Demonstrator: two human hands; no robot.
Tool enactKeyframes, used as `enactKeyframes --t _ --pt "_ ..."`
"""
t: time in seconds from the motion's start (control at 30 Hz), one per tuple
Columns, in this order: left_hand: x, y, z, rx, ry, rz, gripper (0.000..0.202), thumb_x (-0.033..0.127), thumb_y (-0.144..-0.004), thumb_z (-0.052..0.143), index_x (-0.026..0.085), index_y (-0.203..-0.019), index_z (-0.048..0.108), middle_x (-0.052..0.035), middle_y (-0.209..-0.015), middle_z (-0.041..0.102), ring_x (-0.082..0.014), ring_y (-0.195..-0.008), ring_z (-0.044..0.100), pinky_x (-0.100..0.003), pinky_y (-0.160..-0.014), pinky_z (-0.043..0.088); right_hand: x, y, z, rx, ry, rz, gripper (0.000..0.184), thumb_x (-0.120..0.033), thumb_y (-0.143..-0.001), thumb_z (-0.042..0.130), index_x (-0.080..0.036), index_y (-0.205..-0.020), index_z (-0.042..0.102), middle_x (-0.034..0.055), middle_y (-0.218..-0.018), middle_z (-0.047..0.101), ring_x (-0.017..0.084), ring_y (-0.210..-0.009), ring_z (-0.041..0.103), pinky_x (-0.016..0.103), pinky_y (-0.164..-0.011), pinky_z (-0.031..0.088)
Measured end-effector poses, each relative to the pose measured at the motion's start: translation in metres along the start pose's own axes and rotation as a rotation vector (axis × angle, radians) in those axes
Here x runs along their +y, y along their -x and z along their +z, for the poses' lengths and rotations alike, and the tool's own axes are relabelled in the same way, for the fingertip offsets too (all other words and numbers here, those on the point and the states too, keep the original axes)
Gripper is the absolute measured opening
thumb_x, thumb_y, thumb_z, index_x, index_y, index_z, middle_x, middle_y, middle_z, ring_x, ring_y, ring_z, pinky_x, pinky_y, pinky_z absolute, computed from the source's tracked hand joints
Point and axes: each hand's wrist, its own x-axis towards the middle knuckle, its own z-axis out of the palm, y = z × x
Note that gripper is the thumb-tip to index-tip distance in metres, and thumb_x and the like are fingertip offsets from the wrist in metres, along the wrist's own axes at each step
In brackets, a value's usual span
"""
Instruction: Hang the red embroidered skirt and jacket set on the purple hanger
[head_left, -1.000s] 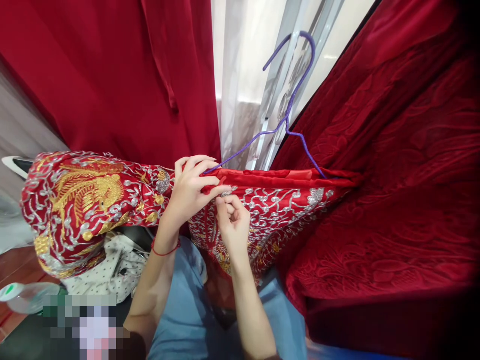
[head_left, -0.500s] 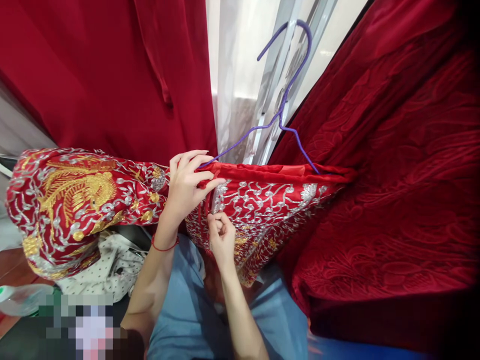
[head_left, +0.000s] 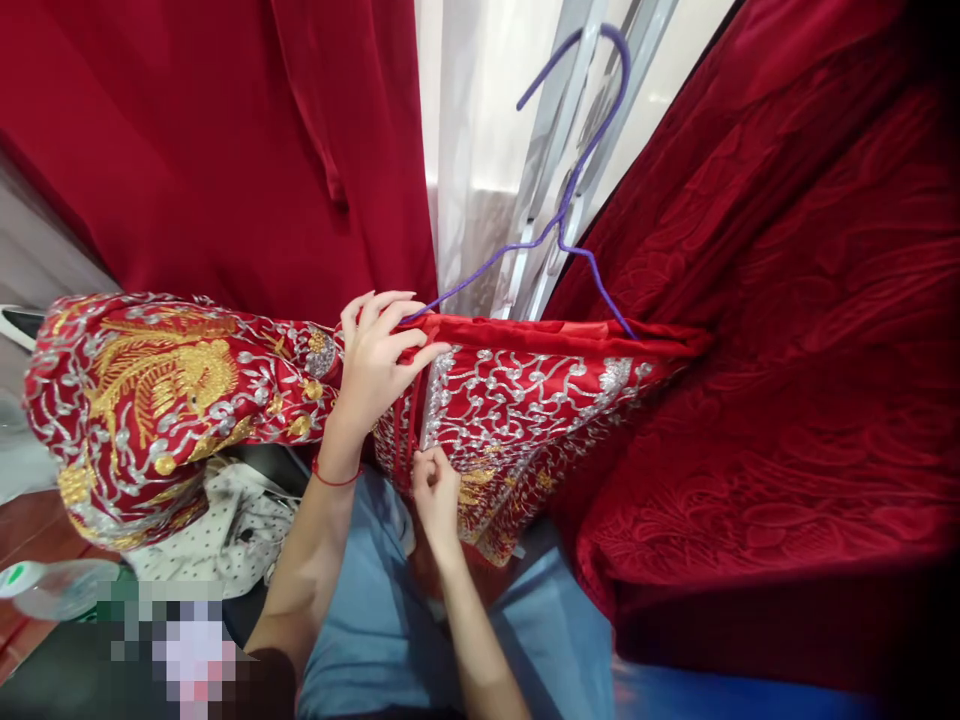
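A red garment (head_left: pixel 525 400) with silver and gold embroidery hangs on a purple wire hanger (head_left: pixel 570 190), whose hook points up by the window. My left hand (head_left: pixel 379 360) grips the garment's top edge at the hanger's left end, fingers curled over the red lining. My right hand (head_left: pixel 433 490) sits lower, pinched shut on the front seam of the garment. A bunched part of the same embroidered cloth (head_left: pixel 157 400) drapes to the left, over my left forearm's far side.
Plain red fabric (head_left: pixel 225 130) hangs behind at the left, and patterned dark red velvet (head_left: pixel 787 330) fills the right. A white sheer curtain (head_left: pixel 480 130) covers the window. White dotted cloth (head_left: pixel 225 530) lies below left. My blue-clad lap (head_left: pixel 375 640) is underneath.
My right hand has slid down the front seam from near the top edge to lower on the garment. My left hand kept its hold on the top edge.
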Motion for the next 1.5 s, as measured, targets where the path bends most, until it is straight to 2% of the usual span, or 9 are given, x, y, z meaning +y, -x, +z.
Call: enactKeyframes --t 0.2,0.4,0.5,0.57,0.7,0.9,1.07,1.27,1.5 --pt "-0.007 0.009 -0.01 0.042 0.074 -0.093 0.033 0.05 -0.088 0.069 0.026 -0.11 0.065 -0.0085 -0.145 0.053 -0.0308 -0.14 0.043 -0.056 -0.118 0.029 -0.047 -0.015 -0.028 -0.083 0.261 -0.148 0.034 -0.045 -0.096 0.053 -0.021 -0.071 0.055 -0.0062 -0.054 0.046 0.01 -0.05 0.041 0.023 -0.054 0.029" --pt "-0.028 0.002 0.017 0.275 0.161 -0.275 0.082 0.046 -0.079 0.078 0.018 -0.142 0.034 -0.0199 -0.141 0.05 -0.0326 -0.134 0.051 -0.049 -0.115 0.038 -0.129 -0.036 -0.095 0.359 0.639 -0.704 0.02 -0.031 -0.094 0.058 -0.02 -0.109 0.065 0.0098 -0.099 0.065 0.021 -0.092 0.061 0.036 -0.084 0.048" --pt "-0.037 -0.01 0.033 0.301 0.119 -0.34 0.068 0.04 -0.082 0.073 0.016 -0.137 0.039 -0.0207 -0.137 0.054 -0.0329 -0.131 0.054 -0.049 -0.113 0.041 -0.157 -0.051 -0.134 0.536 0.963 -0.805 0.046 -0.038 -0.089 0.066 -0.022 -0.131 0.059 0.0199 -0.135 0.051 0.037 -0.128 0.046 0.056 -0.102 0.039" --pt "-0.042 -0.017 0.038 0.303 0.098 -0.371 0.049 0.035 -0.087 0.065 0.016 -0.129 0.048 -0.0194 -0.132 0.059 -0.0316 -0.127 0.058 -0.048 -0.111 0.043 -0.168 -0.059 -0.159 0.53 1.134 -0.82 0.043 -0.041 -0.09 0.065 -0.023 -0.128 0.06 0.0217 -0.144 0.045 0.043 -0.135 0.037 0.063 -0.103 0.034" --pt "-0.053 -0.025 0.032 0.262 0.119 -0.416 0.026 0.026 -0.09 0.054 0.018 -0.113 0.061 -0.0136 -0.117 0.069 -0.0271 -0.111 0.064 -0.042 -0.105 0.045 -0.177 -0.063 -0.201 0.402 1.327 -0.827 0.018 -0.037 -0.096 0.058 -0.022 -0.105 0.066 0.0186 -0.136 0.056 0.041 -0.131 0.045 0.061 -0.1 0.033" --pt "-0.077 -0.023 0.009 0.276 0.211 -0.594 0.024 0.024 -0.083 0.051 0.017 -0.095 0.071 -0.0025 -0.084 0.07 -0.0174 -0.082 0.061 -0.028 -0.086 0.048 -0.178 -0.057 -0.244 0.349 1.356 -0.946 0.018 -0.036 -0.099 0.056 -0.023 -0.088 0.063 0.0095 -0.114 0.072 0.027 -0.106 0.064 0.049 -0.098 0.037" --pt "-0.094 -0.018 0.008 0.242 0.642 -0.71 0.016 0.026 -0.075 0.057 0.015 -0.076 0.069 0.0004 -0.069 0.063 -0.0122 -0.066 0.054 -0.022 -0.066 0.045 -0.172 -0.053 -0.269 0.34 1.266 -0.991 0.018 -0.036 -0.097 0.06 -0.025 -0.083 0.065 0.0117 -0.113 0.075 0.023 -0.109 0.068 0.04 -0.092 0.046" --pt "-0.092 -0.012 0.01 0.202 0.975 -0.928 0.013 0.023 -0.064 0.071 0.015 -0.072 0.065 0.0005 -0.065 0.064 -0.0135 -0.066 0.059 -0.026 -0.07 0.049 -0.168 -0.052 -0.281 0.326 1.193 -0.98 0.018 -0.038 -0.094 0.064 -0.026 -0.082 0.068 0.0164 -0.112 0.075 0.025 -0.107 0.07 0.039 -0.087 0.049" --pt "-0.095 0.005 0.023 0.059 0.82 -0.99 0.012 0.025 -0.069 0.07 0.015 -0.074 0.064 -0.002 -0.068 0.066 -0.0171 -0.071 0.063 -0.031 -0.077 0.05 -0.167 -0.048 -0.274 0.272 1.305 -0.985 0.017 -0.03 -0.099 0.056 -0.023 -0.087 0.066 0.0095 -0.108 0.074 0.023 -0.1 0.067 0.039 -0.087 0.048"
